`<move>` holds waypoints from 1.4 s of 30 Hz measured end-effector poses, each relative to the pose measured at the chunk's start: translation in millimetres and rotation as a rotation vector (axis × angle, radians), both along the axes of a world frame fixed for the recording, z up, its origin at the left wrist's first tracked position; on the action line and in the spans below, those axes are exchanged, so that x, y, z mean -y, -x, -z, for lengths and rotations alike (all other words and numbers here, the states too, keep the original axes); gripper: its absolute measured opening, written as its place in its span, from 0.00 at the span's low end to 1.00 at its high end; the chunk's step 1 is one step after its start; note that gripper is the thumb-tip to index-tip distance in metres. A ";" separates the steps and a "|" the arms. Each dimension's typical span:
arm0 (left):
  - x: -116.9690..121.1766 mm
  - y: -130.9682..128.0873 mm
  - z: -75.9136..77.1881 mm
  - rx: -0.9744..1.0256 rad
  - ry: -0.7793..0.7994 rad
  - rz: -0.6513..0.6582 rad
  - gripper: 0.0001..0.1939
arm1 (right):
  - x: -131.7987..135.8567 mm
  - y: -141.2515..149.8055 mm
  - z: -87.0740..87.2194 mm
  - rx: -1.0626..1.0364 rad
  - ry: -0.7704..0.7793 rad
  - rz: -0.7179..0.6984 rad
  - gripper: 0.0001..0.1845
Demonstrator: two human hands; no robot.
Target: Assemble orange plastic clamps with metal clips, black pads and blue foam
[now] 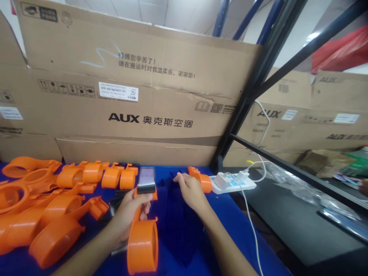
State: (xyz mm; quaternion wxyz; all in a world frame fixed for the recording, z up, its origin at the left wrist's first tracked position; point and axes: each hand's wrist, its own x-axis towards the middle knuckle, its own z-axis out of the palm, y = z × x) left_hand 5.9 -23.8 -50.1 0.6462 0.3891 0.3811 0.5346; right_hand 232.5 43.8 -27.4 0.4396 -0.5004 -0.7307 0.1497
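My left hand is wrapped round the handle of an orange plastic tape dispenser. Its wide ring hangs below the hand, and its head points away from me, with a black strip and a pale, shiny flat piece on it. My right hand is raised over dark blue cloth, to the right of that head. Its fingers are curled and the thumb lies against them; whatever they may hold is hidden. Just beyond it, another orange dispenser lies beside the power strip.
Many orange dispensers are heaped on the left of the blue-covered table. Dark strips lie partly under my left forearm. A white power strip with plugs and cables sits at the right edge. Cardboard and a black metal frame stand behind.
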 end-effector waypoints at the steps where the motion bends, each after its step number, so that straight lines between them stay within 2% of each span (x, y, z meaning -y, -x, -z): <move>1: 0.6 -0.3 -0.8 -0.009 -0.012 -0.009 0.13 | 0.8 -0.5 -2.8 -0.010 -0.018 0.010 0.27; 5: 2.2 -2.2 -3.5 -0.055 -0.036 -0.038 0.13 | 9.4 2.8 -12.1 -0.142 -0.115 -0.006 0.18; 8: 3.3 -4.1 -4.6 -0.067 -0.033 -0.044 0.13 | 21.7 15.3 -14.0 -0.342 -0.105 -0.172 0.12; 10: 4.0 -5.2 -5.1 -0.060 -0.028 -0.054 0.13 | 30.4 26.9 -12.6 -0.412 -0.056 -0.302 0.11; 12: 4.3 -5.6 -5.4 -0.046 -0.020 -0.068 0.12 | 37.5 37.9 -10.1 -0.433 -0.038 -0.356 0.14; 15: 3.5 -4.6 -5.3 -0.029 -0.016 -0.079 0.12 | 43.6 48.2 -6.2 -0.425 -0.014 -0.356 0.16; 18: 2.5 -3.2 -5.7 -0.034 -0.019 -0.081 0.12 | 45.7 50.3 -4.9 -0.432 0.017 -0.318 0.13; 23: 4.1 -4.7 -8.6 -0.037 -0.010 -0.098 0.12 | 48.1 51.2 -8.7 -0.370 -0.074 -0.201 0.08; 29: 3.4 -5.5 -6.0 0.004 -0.004 -0.113 0.12 | 55.2 58.7 -9.6 -0.337 -0.104 -0.217 0.03; 34: 2.9 -4.5 -6.8 -0.019 -0.026 -0.102 0.12 | 57.2 58.4 -5.8 -0.422 -0.016 -0.207 0.13; 38: 5.1 -5.6 -8.7 -0.038 -0.020 -0.099 0.13 | 55.3 56.1 -6.1 -0.511 0.045 -0.269 0.05; 42: 5.4 -5.9 -7.6 -0.046 -0.010 -0.088 0.11 | 52.3 53.9 -11.2 -0.391 0.033 -0.264 0.06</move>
